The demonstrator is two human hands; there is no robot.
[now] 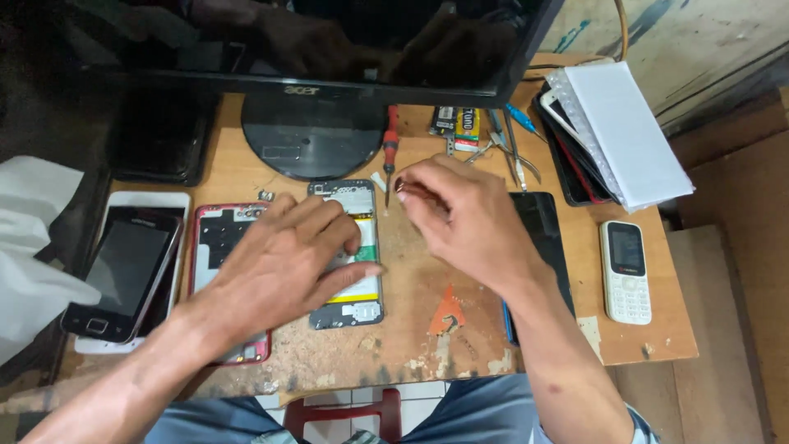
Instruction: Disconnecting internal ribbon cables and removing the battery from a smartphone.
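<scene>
The right hand [464, 218] pinches a small dark part between thumb and fingertips, just above the opened phone [349, 255]. The left hand [288, 259] lies flat, fingers spread, pinning that phone to the wooden table [411, 329]; a red rear cover [220, 238] lies alongside, a red screwdriver [390, 152] near.

I see a wide dark monitor screen [329, 37] across the far edge of the worktop [411, 329], unlit and glossy. At the left lies a black phone [123, 271] with a blank dark screen, stacked on a white one. A dark tablet screen [542, 238] lies right of centre. Further right, a small white keypad phone [625, 271] shows a dim little screen. Near the monitor foot lies a small yellow-and-black labelled pack [467, 127].
</scene>
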